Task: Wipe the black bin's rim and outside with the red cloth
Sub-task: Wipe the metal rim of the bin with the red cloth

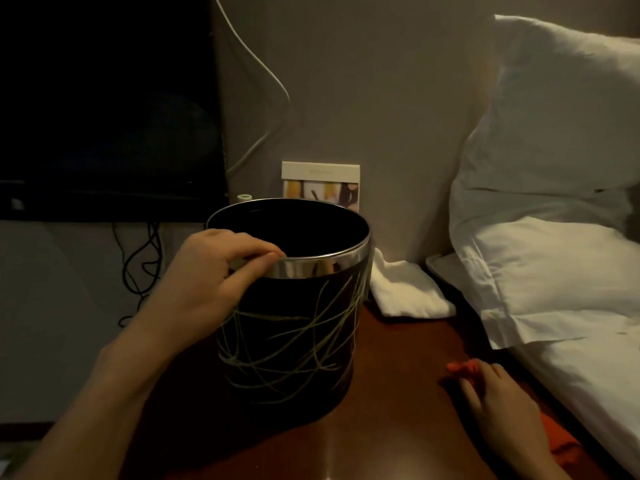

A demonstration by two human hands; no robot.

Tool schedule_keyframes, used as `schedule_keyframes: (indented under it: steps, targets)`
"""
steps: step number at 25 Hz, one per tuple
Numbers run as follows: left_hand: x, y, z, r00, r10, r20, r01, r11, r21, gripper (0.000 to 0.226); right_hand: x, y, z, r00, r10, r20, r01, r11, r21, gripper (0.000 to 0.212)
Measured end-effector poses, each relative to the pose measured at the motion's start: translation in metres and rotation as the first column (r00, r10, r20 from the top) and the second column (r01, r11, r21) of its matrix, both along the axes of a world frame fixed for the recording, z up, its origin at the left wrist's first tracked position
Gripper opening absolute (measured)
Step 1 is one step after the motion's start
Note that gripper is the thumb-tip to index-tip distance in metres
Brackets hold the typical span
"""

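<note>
The black bin (291,341) stands upright on a dark wooden nightstand (398,393). It has thin yellow-green lines on its side and a shiny metal band round the rim. My left hand (211,278) grips that rim on the near left side, fingers curled over the edge. My right hand (498,400) lies low on the nightstand to the right of the bin, closed on the red cloth (462,369). Part of the cloth bunches past my fingertips and more of it shows under my wrist by the bed.
A folded white towel (405,289) lies behind the bin on the right. A card (320,183) leans on the wall. White pillows (547,168) and bedding (588,393) fill the right side. A dark screen (104,98) and hanging cables (142,265) are at the left.
</note>
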State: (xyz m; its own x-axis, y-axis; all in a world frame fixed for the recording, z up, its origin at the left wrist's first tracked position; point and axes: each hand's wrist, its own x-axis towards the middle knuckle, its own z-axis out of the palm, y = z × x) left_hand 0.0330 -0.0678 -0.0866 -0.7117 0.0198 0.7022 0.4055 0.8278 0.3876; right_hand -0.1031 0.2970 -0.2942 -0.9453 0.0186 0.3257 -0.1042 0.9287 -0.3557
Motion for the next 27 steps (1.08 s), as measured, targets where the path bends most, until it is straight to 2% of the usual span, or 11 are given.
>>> schedule_keyframes:
  steps: [2,4,6,8,10,13,17,19,21,23,27]
  targets:
    - [-0.008,0.021,-0.003,1.0,-0.001,0.008,0.002,1.0,-0.022,0.017,-0.001,-0.007,-0.005,0.999,0.045,-0.028,-0.046,0.998,-0.05,0.037]
    - [-0.017,0.039,-0.009,0.999,0.03,-0.038,-0.032,0.999,-0.04,0.022,0.0,-0.023,-0.003,0.993,0.09,-0.076,-0.109,0.95,-0.293,0.036]
    - [-0.022,0.044,-0.017,0.994,0.063,-0.084,-0.065,0.998,-0.018,0.015,0.009,-0.046,0.012,0.978,0.093,-0.189,-0.188,0.791,-0.582,0.026]
    - [-0.025,0.032,-0.018,0.996,0.062,-0.061,-0.061,0.998,0.017,0.015,0.026,-0.073,0.048,0.945,0.147,-0.291,-0.313,0.661,-0.682,0.015]
    - [-0.029,0.016,-0.012,1.0,0.025,-0.006,-0.025,1.0,0.01,0.021,0.042,-0.093,0.095,0.875,0.267,-0.405,-0.479,0.609,-0.633,0.023]
    - [-0.033,-0.002,-0.006,0.999,-0.029,0.041,0.029,1.0,-0.009,0.02,0.057,-0.114,0.161,0.705,0.41,-0.579,-0.695,0.562,-0.449,0.032]
    - [-0.037,-0.003,-0.017,0.999,0.023,-0.034,-0.023,1.0,-0.006,0.016,0.055,-0.137,0.186,0.564,0.487,-0.667,-0.816,0.453,-0.36,0.035]
    - [-0.04,0.001,-0.021,0.996,0.055,-0.073,-0.057,0.998,-0.032,0.022,0.05,-0.149,0.181,0.546,0.511,-0.663,-0.828,0.448,-0.336,0.04]
    - [-0.042,0.002,-0.02,0.993,0.068,-0.095,-0.072,0.997,-0.041,0.022,0.042,-0.158,0.175,0.534,0.522,-0.666,-0.825,0.495,-0.273,0.04]
    - [-0.043,0.001,-0.021,0.992,0.052,-0.115,-0.057,0.997,-0.043,0.021,0.035,-0.162,0.171,0.515,0.524,-0.678,-0.812,0.551,-0.191,0.033]
    - [-0.046,-0.001,-0.022,0.991,0.037,-0.131,-0.048,0.996,-0.077,0.02,0.025,-0.164,0.168,0.498,0.508,-0.702,-0.803,0.576,-0.152,0.021]
